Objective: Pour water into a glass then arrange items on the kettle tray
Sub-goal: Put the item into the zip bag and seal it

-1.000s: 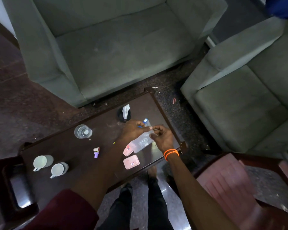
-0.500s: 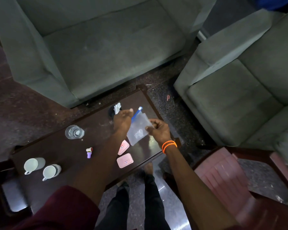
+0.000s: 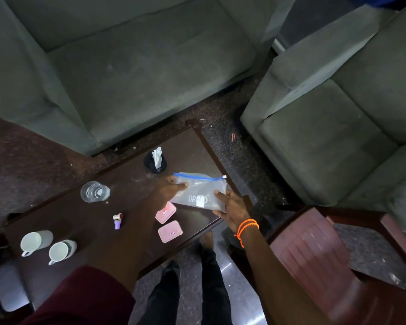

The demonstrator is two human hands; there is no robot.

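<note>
on my far left two white mugs (image 3: pixel 36 242) lie on their sides on the dark table (image 3: pixel 80 221), mouths toward me, handles down toward the near edge; the second mug (image 3: pixel 62 250) lies just beside the first. right of them and further back stands the glass (image 3: pixel 95 191), upright, with clear water in it, well apart from the mugs. nearer me, a small purple and white piece (image 3: pixel 117 220) lies on the table between the glass and my left arm. behind it, by the far edge, a black holder (image 3: pixel 154 163) stands with white paper sticking up.

my left hand (image 3: pixel 167 191) reaches in over the table, thumb on top of the bag's left end, the other fingers hidden below, so it looks like a pinch. the bag (image 3: pixel 198 192) is clear plastic with a blue zip strip; its long axis runs left to right, zip edge on the far side, slider at the right end. it sits low over the table's right end; i cannot tell if it touches. below my left hand two pink boxes (image 3: pixel 165 212) lie flat, the nearer box (image 3: pixel 170 234) close to the edge.

my right hand (image 3: pixel 232 205), orange bands on the wrist, grips the bag's right near corner, thumb on top, fingers beneath.
</note>
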